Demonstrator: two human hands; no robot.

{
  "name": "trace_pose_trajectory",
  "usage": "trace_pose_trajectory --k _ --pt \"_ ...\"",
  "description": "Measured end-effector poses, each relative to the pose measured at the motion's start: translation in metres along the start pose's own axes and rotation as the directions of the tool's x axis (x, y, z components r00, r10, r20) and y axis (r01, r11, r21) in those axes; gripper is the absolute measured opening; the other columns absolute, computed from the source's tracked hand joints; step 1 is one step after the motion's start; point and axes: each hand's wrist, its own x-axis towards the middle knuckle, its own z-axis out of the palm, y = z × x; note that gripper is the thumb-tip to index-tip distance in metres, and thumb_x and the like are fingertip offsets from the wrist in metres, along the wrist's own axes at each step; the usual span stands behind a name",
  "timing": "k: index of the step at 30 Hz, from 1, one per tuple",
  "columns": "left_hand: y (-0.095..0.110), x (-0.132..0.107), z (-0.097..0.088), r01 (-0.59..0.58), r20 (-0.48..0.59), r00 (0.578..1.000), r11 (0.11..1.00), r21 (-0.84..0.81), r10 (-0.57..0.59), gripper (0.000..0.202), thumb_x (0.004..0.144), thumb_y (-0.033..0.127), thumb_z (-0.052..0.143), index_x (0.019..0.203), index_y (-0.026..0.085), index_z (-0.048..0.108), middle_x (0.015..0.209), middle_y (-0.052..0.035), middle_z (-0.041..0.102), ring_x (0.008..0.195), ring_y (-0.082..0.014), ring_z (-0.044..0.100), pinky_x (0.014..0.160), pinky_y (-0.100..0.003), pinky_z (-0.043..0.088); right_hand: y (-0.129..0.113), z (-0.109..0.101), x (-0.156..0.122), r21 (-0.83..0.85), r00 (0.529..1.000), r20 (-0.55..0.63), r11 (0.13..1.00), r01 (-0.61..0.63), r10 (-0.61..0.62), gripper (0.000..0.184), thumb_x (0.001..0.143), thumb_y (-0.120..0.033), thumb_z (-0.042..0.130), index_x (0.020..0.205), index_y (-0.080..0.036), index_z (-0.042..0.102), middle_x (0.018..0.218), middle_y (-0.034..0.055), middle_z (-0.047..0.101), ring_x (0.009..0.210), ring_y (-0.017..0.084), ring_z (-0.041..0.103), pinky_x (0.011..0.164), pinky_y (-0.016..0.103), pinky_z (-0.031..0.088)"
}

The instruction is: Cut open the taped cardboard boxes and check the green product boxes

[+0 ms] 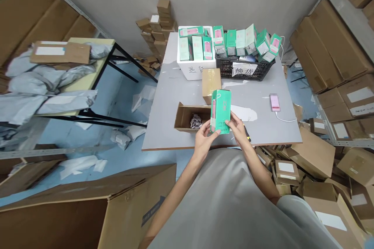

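Between my two hands I hold a green product box (222, 109) with a pink picture on its side, tilted above the front part of the table. My left hand (203, 137) grips its lower left edge, thumb on the front face. On the lower right edge, my right hand (238, 127) closes with its thumb on the front as well. Just left of the green box lies an open cardboard carton (184, 118) with crumpled paper (196, 121) inside. Behind it stands a closed brown carton (211, 81). Part of a black and yellow tool (247, 134) shows beside my right hand.
On the grey table (163, 97), a white foam bin (189, 71) and a black crate (257, 71) at the back hold several green boxes. A phone (274, 102) with a cable lies right. Cartons crowd the floor right; a large open box (140, 198) stands front left.
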Motion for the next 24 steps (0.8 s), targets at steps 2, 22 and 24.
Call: trace_pose_trajectory --k 2,22,24 --pt "-0.001 -0.002 0.003 -0.129 -0.075 0.987 0.974 0.186 0.145 0.072 0.073 0.042 0.099 0.138 0.024 0.074 0.141 -0.0142 0.07 0.13 -0.0324 0.071 0.091 -0.039 0.068 0.001 0.003 0.002 -0.04 1.0 0.007 0.999 0.007 -0.006 0.094 0.08 -0.065 0.096 0.16 -0.026 0.067 0.158 0.0113 0.073 0.144 0.035 0.071 0.126 0.051 0.057" --pt "-0.009 0.013 -0.018 0.234 0.121 0.972 0.901 -0.365 -0.203 0.051 0.084 0.048 0.088 0.125 0.024 0.071 0.119 -0.0081 0.084 0.1 -0.0227 0.081 0.09 -0.037 0.071 -0.004 -0.001 -0.003 -0.058 0.992 -0.065 0.993 0.104 -0.108 0.076 0.081 -0.065 0.097 0.144 -0.028 0.076 0.159 0.0121 0.071 0.139 0.032 0.072 0.118 0.049 0.063" --pt "-0.014 0.014 -0.021 0.295 0.152 0.955 0.862 -0.411 -0.255 0.047 0.086 0.049 0.086 0.123 0.022 0.074 0.12 -0.0098 0.084 0.101 -0.0232 0.081 0.087 -0.033 0.072 -0.005 0.003 -0.005 -0.061 0.99 -0.071 0.992 0.113 -0.118 0.074 0.082 -0.063 0.097 0.144 -0.029 0.075 0.155 0.0121 0.073 0.134 0.031 0.074 0.112 0.046 0.066"
